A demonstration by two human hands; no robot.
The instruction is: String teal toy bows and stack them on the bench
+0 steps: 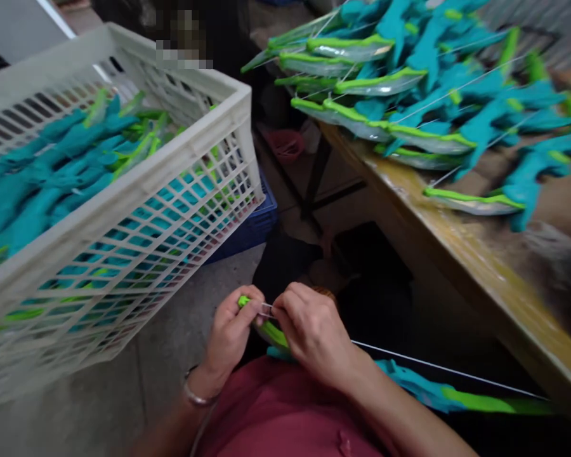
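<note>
Across my lap lies a toy bow (419,383) with a teal grip and bright green limbs. My left hand (232,327) is closed around the tip of one green limb, whose end pokes out above the thumb. Close beside it, my right hand (314,327) pinches the white bowstring (267,310) near that tip. From behind the right hand the string runs taut toward the other limb at the lower right. The middle of the bow is partly hidden by my right hand and forearm.
At the left, a white plastic crate (250,127) holds many teal and green bows, with a blue crate (247,231) beneath it. More strung bows (409,127) are piled on the wooden table (457,273) at the right. A pink basin (285,145) sits on the floor behind.
</note>
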